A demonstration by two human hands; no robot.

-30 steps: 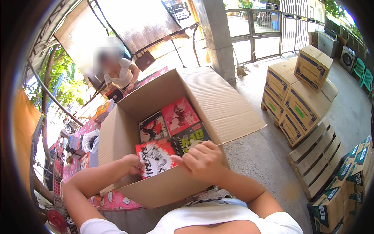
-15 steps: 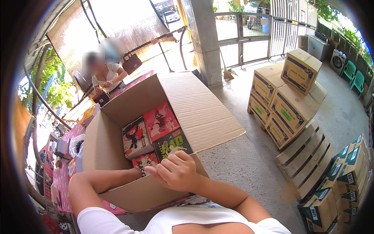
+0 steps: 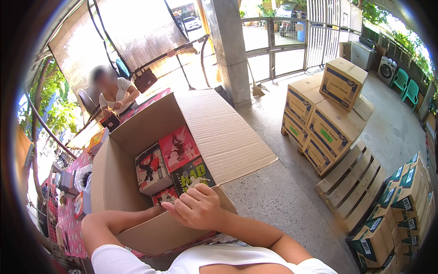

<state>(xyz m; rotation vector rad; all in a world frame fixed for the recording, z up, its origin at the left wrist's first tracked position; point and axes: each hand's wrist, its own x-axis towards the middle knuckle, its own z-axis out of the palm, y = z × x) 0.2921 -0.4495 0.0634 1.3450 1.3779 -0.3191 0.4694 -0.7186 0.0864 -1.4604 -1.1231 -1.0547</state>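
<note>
You get one view only, from the head camera, looking steeply down over your chest at the open cardboard box, which sits close below and fills the lower middle. The fisheye bends straight edges toward the dark rim; it faces forward past the box to a seated person upper left and stacked cartons on wooden pallets at right. No second view to overlap.

The right hand hangs forward with fingers curled loosely; the left forearm bends inward, its hand mostly hidden behind it.
</note>
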